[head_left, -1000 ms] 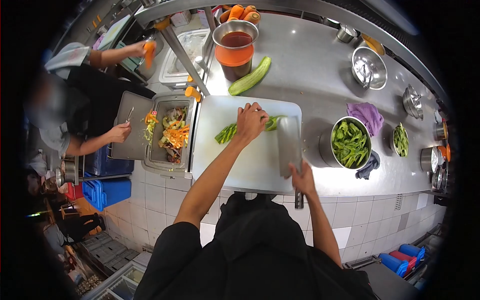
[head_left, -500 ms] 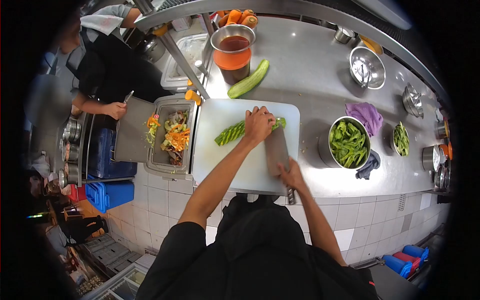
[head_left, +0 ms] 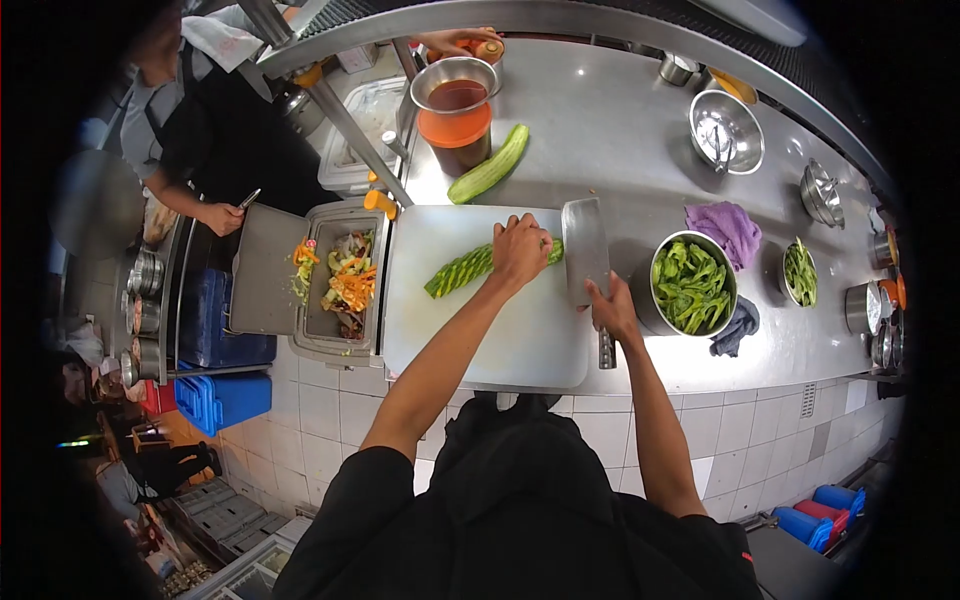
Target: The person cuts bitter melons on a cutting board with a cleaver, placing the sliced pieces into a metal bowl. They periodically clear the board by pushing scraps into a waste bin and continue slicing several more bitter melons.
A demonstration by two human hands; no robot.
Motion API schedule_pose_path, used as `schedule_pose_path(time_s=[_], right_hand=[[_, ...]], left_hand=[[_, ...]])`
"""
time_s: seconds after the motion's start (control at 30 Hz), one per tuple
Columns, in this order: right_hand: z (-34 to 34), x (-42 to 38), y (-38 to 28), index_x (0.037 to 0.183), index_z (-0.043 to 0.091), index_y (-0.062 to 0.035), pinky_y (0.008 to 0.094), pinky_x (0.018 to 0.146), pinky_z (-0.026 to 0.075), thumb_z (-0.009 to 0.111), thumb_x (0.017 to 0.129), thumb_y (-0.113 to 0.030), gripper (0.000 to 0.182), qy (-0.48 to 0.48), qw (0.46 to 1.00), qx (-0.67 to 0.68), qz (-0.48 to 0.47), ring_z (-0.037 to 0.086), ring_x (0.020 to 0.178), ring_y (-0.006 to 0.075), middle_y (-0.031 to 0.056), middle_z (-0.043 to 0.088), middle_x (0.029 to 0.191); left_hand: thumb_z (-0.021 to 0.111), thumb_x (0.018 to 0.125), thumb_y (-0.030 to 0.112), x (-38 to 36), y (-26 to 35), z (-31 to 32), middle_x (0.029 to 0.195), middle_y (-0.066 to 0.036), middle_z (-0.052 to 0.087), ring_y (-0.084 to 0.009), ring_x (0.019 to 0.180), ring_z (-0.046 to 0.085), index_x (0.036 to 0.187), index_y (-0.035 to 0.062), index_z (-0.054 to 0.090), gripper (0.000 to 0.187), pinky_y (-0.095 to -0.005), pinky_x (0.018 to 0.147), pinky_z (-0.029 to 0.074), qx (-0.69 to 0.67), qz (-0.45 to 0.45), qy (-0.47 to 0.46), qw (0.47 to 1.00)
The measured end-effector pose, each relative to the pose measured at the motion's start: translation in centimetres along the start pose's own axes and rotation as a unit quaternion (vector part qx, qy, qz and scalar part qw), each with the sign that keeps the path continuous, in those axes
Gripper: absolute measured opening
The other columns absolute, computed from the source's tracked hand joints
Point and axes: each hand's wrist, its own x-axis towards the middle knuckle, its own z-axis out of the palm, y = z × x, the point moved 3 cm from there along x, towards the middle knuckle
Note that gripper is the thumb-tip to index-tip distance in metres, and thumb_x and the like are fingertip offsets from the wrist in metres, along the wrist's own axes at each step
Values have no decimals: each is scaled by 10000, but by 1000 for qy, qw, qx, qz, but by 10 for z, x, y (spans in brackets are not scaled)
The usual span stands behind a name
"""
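Observation:
A scored or sliced green cucumber lies slantwise on the white cutting board. My left hand is closed over its right part, fingers curled, with a short end showing past them. Upright in my right hand is a cleaver, its broad blade by the board's right edge, apart from the cucumber. My fingers wrap around where blade and handle meet. Behind the board lies a longer, striped peeled cucumber, beside a container with an orange rim and a metal bowl of reddish liquid.
A pot of cut green vegetables stands right of the board, near a purple cloth and a dark cloth. Left is a bin of scraps. A co-worker holds a knife and reaches toward carrots. A shelf rail crosses above.
My right hand has moved the cleaver rightward, away from the cucumber's end. My left hand stays on the cucumber. The co-worker's other hand has come over the carrots.

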Motion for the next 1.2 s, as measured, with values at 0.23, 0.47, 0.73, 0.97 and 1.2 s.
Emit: schedule_pose_path(time_s=[0.23, 0.47, 0.73, 0.97, 1.2], right_hand=[[12, 16, 22, 1144, 552, 10, 322, 400, 471, 634, 1042, -190, 239, -1, 996, -82, 42, 710, 579, 189, 124, 694, 784], [42, -47, 33, 1208, 584, -2, 317, 424, 492, 646, 1015, -113, 231, -9, 998, -50, 40, 725, 610, 215, 122, 700, 833], [63, -72, 36, 1266, 549, 11, 311, 385, 484, 635, 1023, -120, 289, 3, 994, -23, 108, 723, 614, 203, 135, 717, 906], [45, -154, 52, 1185, 567, 26, 282, 357, 417, 656, 1026, -176, 273, 10, 997, 31, 73, 539, 412, 120, 111, 687, 722], [24, -94, 59, 1178, 542, -4, 282, 333, 387, 657, 1040, -241, 298, 102, 990, 48, 85, 514, 395, 117, 106, 664, 692]], left_hand=[[809, 780, 211, -4, -1, 7, 985, 23, 637, -246, 1002, 573, 749, 254, 770, 65, -454, 839, 390, 32, -15, -18, 999], [787, 787, 204, -11, -8, 5, 982, 12, 658, -249, 985, 587, 790, 232, 787, 29, -456, 822, 391, -11, -9, 1, 1000], [785, 817, 228, -27, -5, 4, 945, 22, 653, -239, 978, 588, 811, 232, 790, 8, -442, 827, 390, -28, 35, 3, 999], [806, 867, 335, -40, -57, -26, 1000, 16, 696, -214, 1014, 624, 928, 185, 799, 161, -427, 849, 429, -104, 20, 145, 984], [808, 868, 463, -84, -119, -50, 1383, -89, 654, -258, 1345, 567, 1319, 172, 704, 546, -450, 1149, 406, -17, 124, 63, 990]])
